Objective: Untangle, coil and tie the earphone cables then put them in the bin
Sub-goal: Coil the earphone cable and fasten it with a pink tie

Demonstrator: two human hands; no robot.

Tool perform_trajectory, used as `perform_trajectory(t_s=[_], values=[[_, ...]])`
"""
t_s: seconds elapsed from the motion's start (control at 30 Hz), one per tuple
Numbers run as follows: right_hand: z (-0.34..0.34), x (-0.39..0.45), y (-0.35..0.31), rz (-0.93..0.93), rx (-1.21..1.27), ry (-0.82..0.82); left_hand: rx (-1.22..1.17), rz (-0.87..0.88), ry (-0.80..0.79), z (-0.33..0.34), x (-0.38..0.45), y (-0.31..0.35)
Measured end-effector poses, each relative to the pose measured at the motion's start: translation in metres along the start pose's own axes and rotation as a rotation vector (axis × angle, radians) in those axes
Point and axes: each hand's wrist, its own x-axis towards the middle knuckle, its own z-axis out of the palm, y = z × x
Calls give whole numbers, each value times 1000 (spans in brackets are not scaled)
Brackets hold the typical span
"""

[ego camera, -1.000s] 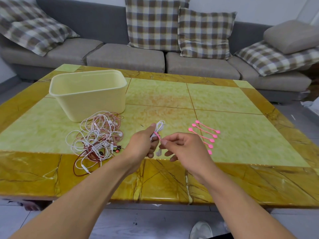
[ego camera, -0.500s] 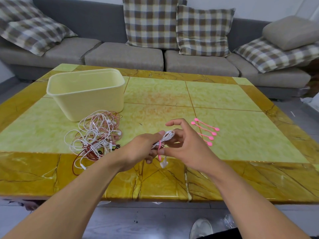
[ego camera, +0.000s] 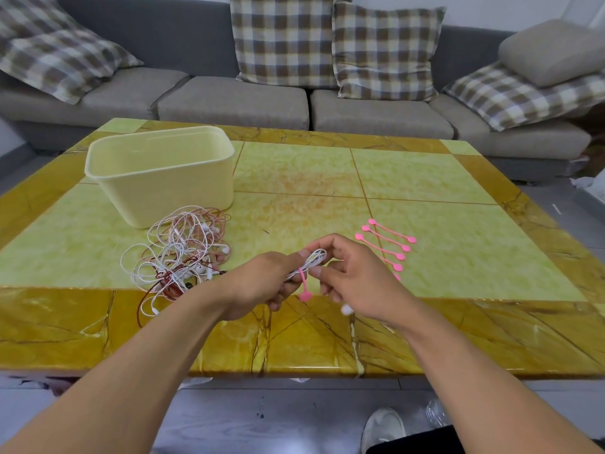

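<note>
Gripping a coiled white earphone cable (ego camera: 312, 261) at the centre of the head view, your left hand (ego camera: 262, 283) is curling its fingers round the bundle while your right hand (ego camera: 352, 276) is pinching the coil from the other side. One pink tie (ego camera: 304, 285) is wrapping the coil, and its round end is hanging loose below your fingers.

Risks, as judged from this view:
- The tie is not yet looking fastened; easing either grip is likely to let the loops spring apart.
- A white earbud (ego camera: 347, 309) is dangling below your right hand and could snag on the table (ego camera: 458, 257) edge.
- The tangled pile (ego camera: 178, 253), lower left of centre, is lying just beside the bin (ego camera: 160, 172); dragging one strand may pull the whole mass.

Count:
- One bin, upper left, well apart from your hands; nothing is showing inside it.
- One coil in hand.
- One tangled pile; the number of cables in it cannot be told.
- Five spare ties (ego camera: 388, 244), right of centre, the nearest partly hidden behind your right hand.
</note>
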Motion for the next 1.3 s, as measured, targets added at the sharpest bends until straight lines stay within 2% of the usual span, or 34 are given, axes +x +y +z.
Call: perform_trajectory(t_s=[0.23,0.33,0.5,0.67,0.97,1.13,1.3], values=[[-8,-1,-2,-6,-155,7,63,-28,-73,-2,-3,0],[-12,-3,-7,13,-217,-32,114,-9,-53,-4,-1,-2],[-14,-6,-11,84,-180,-100,222,49,-24,-3,2,-7],[-9,-5,-7,86,-328,-64,237,71,-21,1,3,-8],[-7,-6,-7,75,-420,-34,285,69,-21,-2,3,-8],[-6,-7,-7,133,-290,-112,376,135,18,-4,4,-8],[-8,-2,-8,260,95,-60,478,223,36,1,5,-7]])
